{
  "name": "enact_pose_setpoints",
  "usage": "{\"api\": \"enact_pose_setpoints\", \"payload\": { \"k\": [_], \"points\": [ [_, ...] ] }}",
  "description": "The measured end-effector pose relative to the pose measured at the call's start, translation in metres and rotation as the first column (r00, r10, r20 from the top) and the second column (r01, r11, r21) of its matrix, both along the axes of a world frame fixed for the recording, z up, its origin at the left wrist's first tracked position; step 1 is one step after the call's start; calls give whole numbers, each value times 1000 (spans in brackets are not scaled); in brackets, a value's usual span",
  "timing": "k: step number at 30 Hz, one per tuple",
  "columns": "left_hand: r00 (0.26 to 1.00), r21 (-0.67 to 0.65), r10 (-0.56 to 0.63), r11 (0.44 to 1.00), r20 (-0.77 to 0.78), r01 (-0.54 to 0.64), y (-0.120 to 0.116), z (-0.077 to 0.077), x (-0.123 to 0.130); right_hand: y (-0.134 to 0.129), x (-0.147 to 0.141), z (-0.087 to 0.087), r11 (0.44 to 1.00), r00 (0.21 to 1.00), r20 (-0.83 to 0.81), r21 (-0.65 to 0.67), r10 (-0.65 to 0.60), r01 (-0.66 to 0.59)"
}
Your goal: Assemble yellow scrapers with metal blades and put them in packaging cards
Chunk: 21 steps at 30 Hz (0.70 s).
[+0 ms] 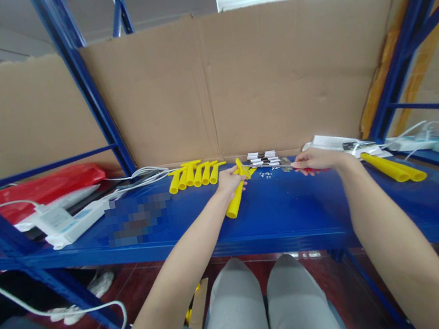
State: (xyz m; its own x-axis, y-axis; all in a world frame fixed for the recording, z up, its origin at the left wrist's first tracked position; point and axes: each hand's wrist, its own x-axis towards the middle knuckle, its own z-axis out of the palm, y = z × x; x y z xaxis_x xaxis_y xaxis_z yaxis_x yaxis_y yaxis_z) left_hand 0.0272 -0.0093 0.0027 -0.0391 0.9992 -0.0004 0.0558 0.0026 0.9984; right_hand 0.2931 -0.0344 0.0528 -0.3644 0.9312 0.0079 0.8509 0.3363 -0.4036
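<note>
My left hand is closed around a yellow tube, whose wide open end points toward me. A narrower yellow piece crosses near its far end, partly covered by my fingers. In my right hand is a tool with a red handle and a long thin metal shaft; its exact kind is not clear. The shaft points left toward the far end of the yellow tube, and I cannot tell whether they touch. Small white bits lie on the blue shelf between my hands, in front of small white bundles with dark bands.
Several yellow tubes stand in a row left of my hands. Two longer yellow tubes lie at the right. A white power strip with cables and a red bag are far left. Cardboard walls the back between blue posts.
</note>
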Motion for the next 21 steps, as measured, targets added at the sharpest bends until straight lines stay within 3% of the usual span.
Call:
{"api": "enact_pose_setpoints", "payload": {
  "k": [8, 12, 17, 21],
  "points": [
    [998, 37, 42, 998, 36, -43, -4, 6, -1, -5, -8, -1, 994, 990, -92, -7, -105, 105],
    [994, 108, 92, 990, -58, -85, 0, 6, -4, -3, -13, -4, 983, 968, -189, 49, -163, 175],
    [948, 327, 225, 934, -227, -143, 11, 5, -17, -3, -20, -5, 980, 957, -287, 170, -48, 101],
    [950, 493, 253, 859, -181, -135, 22, 3, -27, -6, -26, -3, 934, 978, -207, 354, 37, 40]
  ]
}}
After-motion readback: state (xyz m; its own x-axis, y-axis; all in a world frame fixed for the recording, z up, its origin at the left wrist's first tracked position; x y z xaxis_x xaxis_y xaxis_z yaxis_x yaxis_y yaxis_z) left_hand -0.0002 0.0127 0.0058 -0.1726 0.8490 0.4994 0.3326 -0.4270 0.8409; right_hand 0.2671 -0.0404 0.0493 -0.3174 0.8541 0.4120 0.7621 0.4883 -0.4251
